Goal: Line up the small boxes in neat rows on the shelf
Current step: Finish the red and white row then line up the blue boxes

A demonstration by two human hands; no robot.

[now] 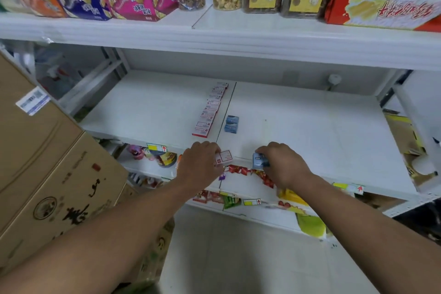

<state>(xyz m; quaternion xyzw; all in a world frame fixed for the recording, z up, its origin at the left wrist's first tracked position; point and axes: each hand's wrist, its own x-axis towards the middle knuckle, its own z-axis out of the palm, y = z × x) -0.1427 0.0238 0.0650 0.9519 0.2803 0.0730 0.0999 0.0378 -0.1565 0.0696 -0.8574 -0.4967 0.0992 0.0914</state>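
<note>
Hands: left (200,162) pinches white box (223,157), right (284,162) seemingly grips blue box (259,160).

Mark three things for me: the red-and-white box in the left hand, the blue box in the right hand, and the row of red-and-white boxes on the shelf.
red-and-white box (223,157): head view, its printed face.
blue box (259,161): head view, its front face.
row of red-and-white boxes (210,110): head view, middle of the row.

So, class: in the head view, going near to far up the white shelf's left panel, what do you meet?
left hand holding a red-and-white box → row of red-and-white boxes → back wall
</note>
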